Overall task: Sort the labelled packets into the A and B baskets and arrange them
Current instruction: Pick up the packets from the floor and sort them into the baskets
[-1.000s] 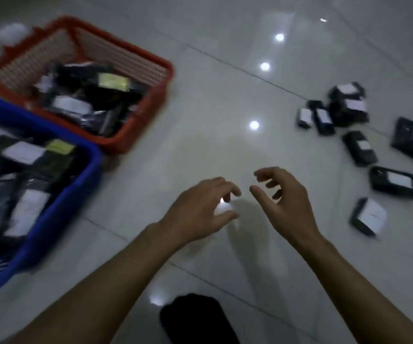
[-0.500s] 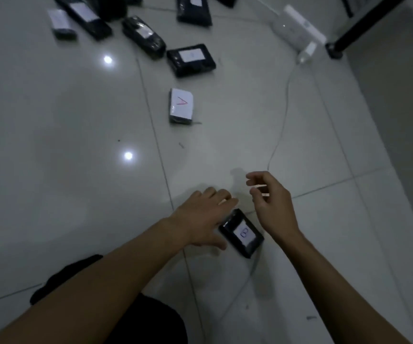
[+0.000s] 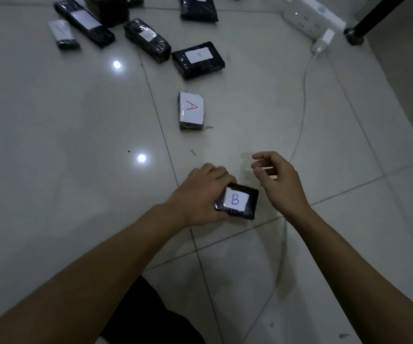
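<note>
Gripping the B packet (image 3: 237,201), left hand (image 3: 200,194) holds its edge; right hand (image 3: 278,180) loosely curled.

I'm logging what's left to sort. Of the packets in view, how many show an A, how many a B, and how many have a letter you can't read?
Packet marked A: 1
Packet marked B: 1, gripped by the left hand
Packets with unreadable letter: 6
Total: 8, not counting slivers cut off at the top edge.
</note>
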The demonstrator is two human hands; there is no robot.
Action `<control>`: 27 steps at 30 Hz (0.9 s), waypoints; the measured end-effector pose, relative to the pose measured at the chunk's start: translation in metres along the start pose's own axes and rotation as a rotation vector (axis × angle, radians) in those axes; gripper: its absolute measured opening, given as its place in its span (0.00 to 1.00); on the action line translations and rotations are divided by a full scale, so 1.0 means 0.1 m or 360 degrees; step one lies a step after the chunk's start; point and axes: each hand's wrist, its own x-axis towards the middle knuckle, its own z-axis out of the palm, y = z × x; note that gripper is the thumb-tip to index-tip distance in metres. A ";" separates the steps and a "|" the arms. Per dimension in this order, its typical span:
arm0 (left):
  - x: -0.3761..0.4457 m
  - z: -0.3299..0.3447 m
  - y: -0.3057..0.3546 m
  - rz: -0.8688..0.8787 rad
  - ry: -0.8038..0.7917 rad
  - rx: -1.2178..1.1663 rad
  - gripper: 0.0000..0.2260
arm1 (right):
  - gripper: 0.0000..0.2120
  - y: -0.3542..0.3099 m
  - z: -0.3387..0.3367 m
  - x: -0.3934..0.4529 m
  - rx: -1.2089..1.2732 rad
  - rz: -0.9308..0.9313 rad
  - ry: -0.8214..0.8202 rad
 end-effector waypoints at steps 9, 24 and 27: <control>-0.04 -0.68 -0.68 -0.0423 0.0266 0.0040 0.31 | 0.22 -0.52 0.58 0.96 0.0091 0.0115 -0.0062; -1.00 -1.38 -1.26 -0.0778 0.0531 0.0118 0.27 | 0.26 -1.65 1.60 1.36 -0.0185 -0.0219 -0.0366; -1.47 -1.64 -1.37 -0.0991 0.0744 0.0102 0.28 | 0.26 -2.18 1.96 1.20 0.0020 -0.0417 -0.0575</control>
